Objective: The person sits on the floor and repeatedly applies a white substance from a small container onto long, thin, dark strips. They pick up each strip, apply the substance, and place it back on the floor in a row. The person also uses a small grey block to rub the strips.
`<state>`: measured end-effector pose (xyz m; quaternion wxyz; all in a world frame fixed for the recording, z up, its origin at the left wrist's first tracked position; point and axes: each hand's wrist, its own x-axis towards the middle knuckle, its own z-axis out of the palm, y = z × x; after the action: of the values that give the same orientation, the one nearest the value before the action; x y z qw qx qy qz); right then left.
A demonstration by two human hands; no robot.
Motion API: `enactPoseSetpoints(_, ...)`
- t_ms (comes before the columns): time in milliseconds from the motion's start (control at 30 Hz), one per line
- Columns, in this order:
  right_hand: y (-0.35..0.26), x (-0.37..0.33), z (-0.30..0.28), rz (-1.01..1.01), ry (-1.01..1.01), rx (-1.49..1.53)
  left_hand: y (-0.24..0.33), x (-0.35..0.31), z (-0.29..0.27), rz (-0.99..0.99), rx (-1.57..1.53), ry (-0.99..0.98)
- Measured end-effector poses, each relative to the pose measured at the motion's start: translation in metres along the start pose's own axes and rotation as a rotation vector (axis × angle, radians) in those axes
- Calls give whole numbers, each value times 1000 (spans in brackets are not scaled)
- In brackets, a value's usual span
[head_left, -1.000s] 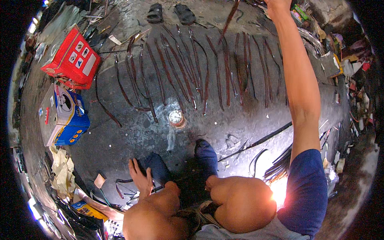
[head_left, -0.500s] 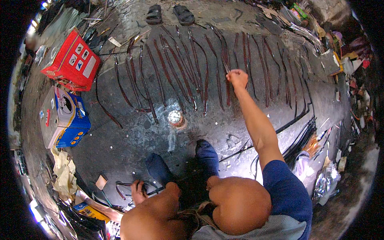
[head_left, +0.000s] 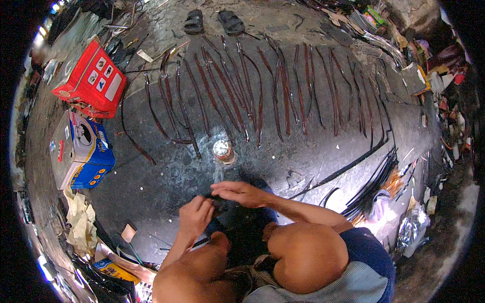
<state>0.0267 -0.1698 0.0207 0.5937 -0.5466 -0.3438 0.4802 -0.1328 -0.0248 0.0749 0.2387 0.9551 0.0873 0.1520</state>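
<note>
Hands, two, bare: left hand, fingers curled inward; right hand, fingers extended and nearly flat. The pair is held close together in front of the knees; whether the two touch, and what is gripped between them, cannot be told, the gap being dark.

Strips, narrow, dark brown to black, glossy: upward of twenty, an exact count being prevented by overlaps. They are laid in a long row across the floor sheet beyond the hands, most running lengthwise away from the person, several crossed or touching.

Container, one, round, pale-topped, placed between the row and the hands. Sandals, two, black, set beyond the row. Boxes, two, at left: one red box, tilted; one blue and white box, just below it in view. Crumpled paper, one piece, lower left. Black lengths, one bundle, uncounted, at right.

Surface: dark floor sheet, scuffed, specked with white, brightly lit at right. Room: grey floor beyond, with mixed scraps heaped along both sides.
</note>
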Motion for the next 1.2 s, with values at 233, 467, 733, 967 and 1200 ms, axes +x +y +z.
enactPoseSetpoints(233,-9,17,-7,106,-227,-314,0,14,10,-226,-309,11)
enactPoseSetpoints(467,-57,17,-46,124,-406,-518,-35,-23,12,-853,-1286,-474)
enactPoseSetpoints(733,-75,10,-70,402,-304,-447,-102,-47,-99,-931,-683,-358)
enactPoseSetpoints(967,-31,36,-39,474,-321,-430,-143,-102,-146,-1008,525,-464)
enactPoseSetpoints(1200,-10,35,-21,369,-178,-586,-70,-5,44,-359,-406,-231)
